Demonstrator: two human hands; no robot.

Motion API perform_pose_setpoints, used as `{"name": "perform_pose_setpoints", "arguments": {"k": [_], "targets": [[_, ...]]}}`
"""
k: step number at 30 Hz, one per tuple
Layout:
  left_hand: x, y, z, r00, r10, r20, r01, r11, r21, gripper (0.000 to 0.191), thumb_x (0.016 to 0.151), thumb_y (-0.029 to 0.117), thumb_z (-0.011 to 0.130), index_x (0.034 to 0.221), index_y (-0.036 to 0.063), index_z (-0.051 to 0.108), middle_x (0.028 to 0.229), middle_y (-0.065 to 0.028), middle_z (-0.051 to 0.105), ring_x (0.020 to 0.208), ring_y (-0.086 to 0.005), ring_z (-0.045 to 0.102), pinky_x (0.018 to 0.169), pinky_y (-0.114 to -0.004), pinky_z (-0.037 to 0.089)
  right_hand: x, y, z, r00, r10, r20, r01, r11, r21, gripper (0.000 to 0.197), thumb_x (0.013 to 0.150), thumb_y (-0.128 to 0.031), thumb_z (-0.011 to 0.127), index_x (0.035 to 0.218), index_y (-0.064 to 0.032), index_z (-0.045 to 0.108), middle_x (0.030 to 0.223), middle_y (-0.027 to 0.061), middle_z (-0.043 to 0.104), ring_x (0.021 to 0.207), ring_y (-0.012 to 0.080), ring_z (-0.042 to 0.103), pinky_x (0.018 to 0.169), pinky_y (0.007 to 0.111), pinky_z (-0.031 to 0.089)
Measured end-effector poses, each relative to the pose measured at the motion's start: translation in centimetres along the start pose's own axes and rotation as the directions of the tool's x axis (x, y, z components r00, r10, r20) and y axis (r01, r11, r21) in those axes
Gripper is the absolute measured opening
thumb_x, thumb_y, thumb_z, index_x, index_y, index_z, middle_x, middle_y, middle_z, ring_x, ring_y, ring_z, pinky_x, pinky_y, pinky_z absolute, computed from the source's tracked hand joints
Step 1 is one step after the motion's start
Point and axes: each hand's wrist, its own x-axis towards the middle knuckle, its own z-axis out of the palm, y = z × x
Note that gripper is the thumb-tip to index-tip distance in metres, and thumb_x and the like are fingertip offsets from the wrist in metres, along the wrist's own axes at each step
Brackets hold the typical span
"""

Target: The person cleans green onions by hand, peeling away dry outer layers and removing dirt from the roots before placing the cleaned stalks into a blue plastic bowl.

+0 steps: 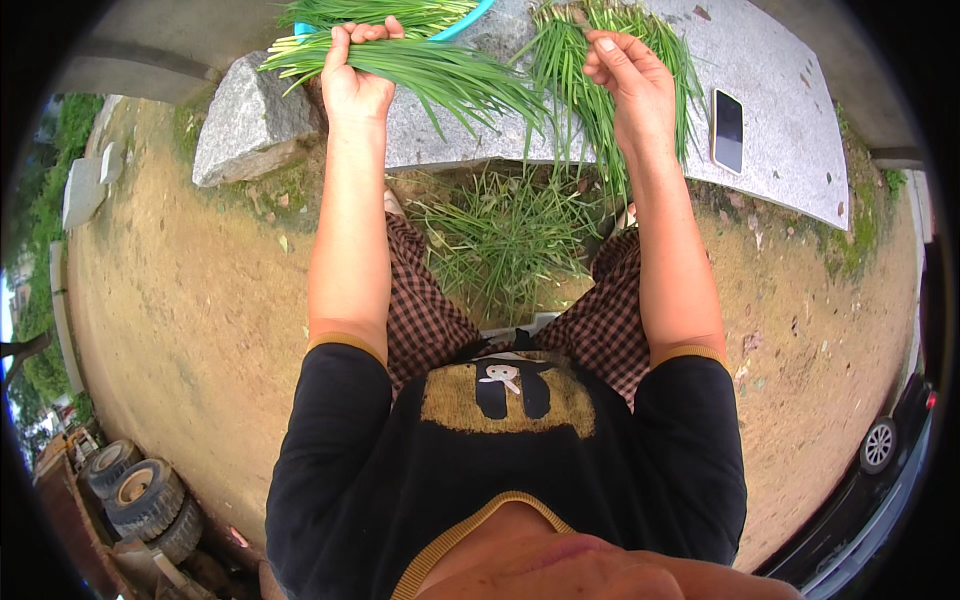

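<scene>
My left hand (pixel 364 71) is closed around a bundle of long green leafy stalks (pixel 457 75), with pale stem ends to the left and leaf tips drooping to the right over the stone slab. Behind it, more stalks (pixel 375 11) lie in a turquoise basin (pixel 471 21). My right hand (pixel 626 67) is raised over a loose pile of the same greens (pixel 577 90) on the slab, thumb and fingertips pinched together. Something thin and brownish shows at those fingertips; whether it is held is unclear.
A smartphone (pixel 727 131) lies on the grey stone slab (pixel 787 97), right of the pile. Discarded leaves (pixel 510 240) cover the ground between my legs. A rough stone block (pixel 251 124) stands at the left. Old tyres (pixel 146 495) and a parked black car (pixel 847 495) are farther off.
</scene>
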Motion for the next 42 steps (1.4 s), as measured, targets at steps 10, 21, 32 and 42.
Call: {"name": "perform_pose_setpoints", "arguments": {"k": [10,21,32,42], "targets": [[0.1,1.5,-0.1,0.999,0.005,-0.035,-0.010,0.992,-0.129,0.021,0.094,0.021,0.047,0.084,0.0032,0.048,0.069,-0.0071,0.047,0.069,-0.0226,0.049,0.090,-0.047,0.042,-1.2,-1.3,0.8,0.984,0.100,0.147,-0.072,0.981,-0.179,0.032,0.090,-0.033,0.058,0.074,-0.0055,0.060,0.060,-0.0027,0.049,0.056,0.0067,0.042,0.054,0.022,0.034],[-1.7,1.5,2.3,0.927,0.376,0.007,-0.285,0.690,0.665,0.011,0.094,0.012,0.049,0.090,0.0017,0.048,0.074,-0.0064,0.050,0.062,-0.0179,0.047,0.071,-0.041,0.048,-2.0,0.5,2.1,0.955,0.066,0.290,0.104,0.840,-0.533,0.028,0.090,-0.028,0.059,0.080,-0.0012,0.060,0.063,-0.0037,0.051,0.060,0.0044,0.044,0.055,0.021,0.037],[6.6,6.0,6.4,0.665,-0.391,0.636,-0.569,-0.817,0.093,0.016,0.070,-0.001,0.057,0.084,0.0042,0.052,0.075,-0.0097,0.052,0.072,-0.0272,0.052,0.067,-0.038,0.044,-3.0,-0.3,3.0,0.911,0.116,0.395,0.207,0.700,-0.683,0.019,0.085,-0.021,0.061,0.086,-0.0020,0.063,0.066,0.0124,0.058,0.057,0.0230,0.055,0.056,0.033,0.044],[13.5,1.9,1.3,0.653,-0.197,0.731,-0.286,-0.958,-0.002,0.036,0.073,0.013,0.068,0.108,0.0114,0.058,0.102,-0.0060,0.060,0.099,-0.0247,0.054,0.082,-0.039,0.045,-2.9,1.2,2.6,0.877,0.088,0.473,0.289,0.689,-0.665,0.016,0.086,-0.016,0.061,0.086,0.0002,0.061,0.066,0.0091,0.056,0.058,0.0156,0.051,0.056,0.030,0.043]]}}
